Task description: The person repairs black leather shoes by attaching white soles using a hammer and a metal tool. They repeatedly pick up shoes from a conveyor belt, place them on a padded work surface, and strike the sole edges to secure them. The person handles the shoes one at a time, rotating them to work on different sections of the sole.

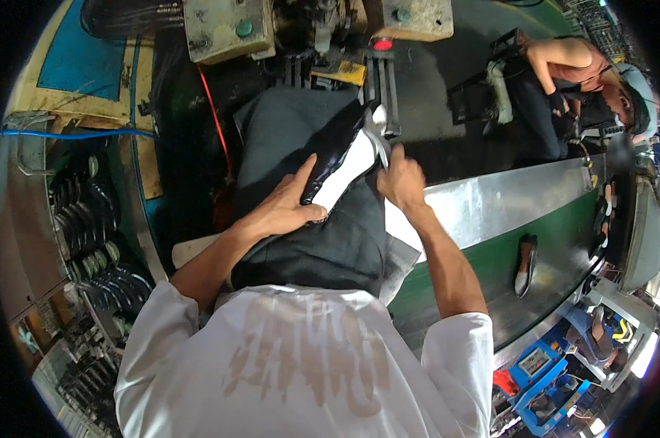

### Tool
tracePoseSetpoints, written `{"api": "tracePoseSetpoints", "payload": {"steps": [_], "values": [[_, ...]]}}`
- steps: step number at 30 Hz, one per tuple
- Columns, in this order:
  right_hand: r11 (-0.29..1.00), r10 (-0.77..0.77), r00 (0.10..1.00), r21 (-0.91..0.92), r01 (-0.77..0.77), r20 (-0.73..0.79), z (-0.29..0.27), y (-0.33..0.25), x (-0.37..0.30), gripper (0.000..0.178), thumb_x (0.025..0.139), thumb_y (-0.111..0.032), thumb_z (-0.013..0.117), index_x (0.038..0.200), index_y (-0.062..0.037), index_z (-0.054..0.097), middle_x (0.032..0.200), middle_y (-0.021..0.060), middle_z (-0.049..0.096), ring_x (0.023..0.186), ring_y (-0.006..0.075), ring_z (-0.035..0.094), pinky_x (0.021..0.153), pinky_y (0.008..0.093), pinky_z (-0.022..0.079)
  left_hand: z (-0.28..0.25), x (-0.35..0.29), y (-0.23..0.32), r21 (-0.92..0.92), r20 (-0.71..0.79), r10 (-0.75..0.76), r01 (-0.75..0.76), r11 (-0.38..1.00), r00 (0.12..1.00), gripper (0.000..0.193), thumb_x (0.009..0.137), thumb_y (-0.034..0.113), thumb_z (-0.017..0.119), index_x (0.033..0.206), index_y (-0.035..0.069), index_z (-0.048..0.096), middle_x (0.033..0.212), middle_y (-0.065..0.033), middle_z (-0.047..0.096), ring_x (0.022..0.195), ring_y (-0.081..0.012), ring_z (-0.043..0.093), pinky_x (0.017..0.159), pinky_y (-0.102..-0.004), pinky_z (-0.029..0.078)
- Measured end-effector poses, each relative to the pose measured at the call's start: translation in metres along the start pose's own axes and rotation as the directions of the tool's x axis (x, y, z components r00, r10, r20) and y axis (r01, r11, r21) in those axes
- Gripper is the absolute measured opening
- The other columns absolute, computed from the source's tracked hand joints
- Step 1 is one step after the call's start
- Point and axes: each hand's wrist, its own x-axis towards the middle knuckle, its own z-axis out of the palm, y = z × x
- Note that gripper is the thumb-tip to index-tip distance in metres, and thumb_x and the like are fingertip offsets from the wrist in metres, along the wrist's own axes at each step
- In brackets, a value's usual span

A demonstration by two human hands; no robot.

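A glossy black shoe upper with a white sole face lies slanted across my dark-trousered lap, its toe end pointing away to the right. Its near end is steadied by my left hand, the thumb on the white face and the fingers along the black side. My right hand, slightly blurred, is closed around a silvery metal tool. The tool lies against the shoe's right edge near the far end; its exact kind is hard to make out.
A machine with pale boxes and a red button stands ahead. A green conveyor with a metal rim runs at right, carrying a shoe. Racked shoes line the left. A seated co-worker bends over at far right.
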Motion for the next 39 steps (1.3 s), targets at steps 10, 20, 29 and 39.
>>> {"api": "tracePoseSetpoints", "payload": {"steps": [10, 20, 29, 39], "values": [[0.981, 0.195, 0.979, 0.009, -0.195, -0.067, 0.114, 0.168, -0.149, 0.053, 0.093, -0.027, 0.072, 0.131, 0.0065, 0.056, 0.102, 0.0318, 0.071, 0.095, 0.049, 0.07, 0.08, 0.0569, 0.056, -0.05, -0.021, 0.023, 0.497, -0.088, 0.352, -0.265, 0.826, 0.932, 0.1, 0.077, 0.006, 0.076, 0.167, 0.011, 0.032, 0.155, -0.0227, 0.043, 0.144, -0.0425, 0.042, 0.123, -0.0471, 0.035], [0.817, -0.314, 0.929, 0.444, 0.368, -0.193, -0.022, -0.02, -0.058, 0.114, 0.077, -0.018, 0.095, 0.167, -0.0057, 0.026, 0.157, 0.0287, 0.048, 0.146, 0.0432, 0.048, 0.119, 0.0459, 0.043, -0.075, -0.014, 0.087, 0.47, 0.068, 0.768, -0.699, 0.539, 0.637, 0.103, 0.066, -0.007, 0.077, 0.161, 0.004, 0.039, 0.156, -0.0182, 0.045, 0.148, -0.0378, 0.042, 0.124, -0.044, 0.036], [0.496, -0.346, 0.921, 0.8, 0.339, -0.176, -0.044, -0.111, -0.082, 0.094, 0.098, -0.043, 0.075, 0.165, 0.0029, 0.028, 0.154, 0.0378, 0.048, 0.143, 0.047, 0.052, 0.118, 0.053, 0.044, -0.038, -0.002, 0.002, -0.838, -0.138, 0.379, -0.312, 0.447, 0.915, 0.107, 0.078, 0.03, 0.085, 0.165, 0.005, 0.028, 0.151, -0.0168, 0.051, 0.141, -0.0298, 0.052, 0.116, -0.0438, 0.046], [0.249, -0.4, 0.903, 0.929, 0.274, -0.159, -0.081, -0.141, -0.017, 0.068, 0.106, -0.056, 0.059, 0.157, -0.0112, 0.051, 0.156, 0.013, 0.052, 0.145, 0.0267, 0.047, 0.12, 0.0408, 0.036, -0.028, -0.058, -0.003, -0.881, 0.058, 0.342, -0.113, 0.459, 0.938, 0.104, 0.079, 0.02, 0.08, 0.167, 0.004, 0.026, 0.145, -0.0128, 0.057, 0.13, -0.0242, 0.058, 0.108, -0.0391, 0.05]]}}
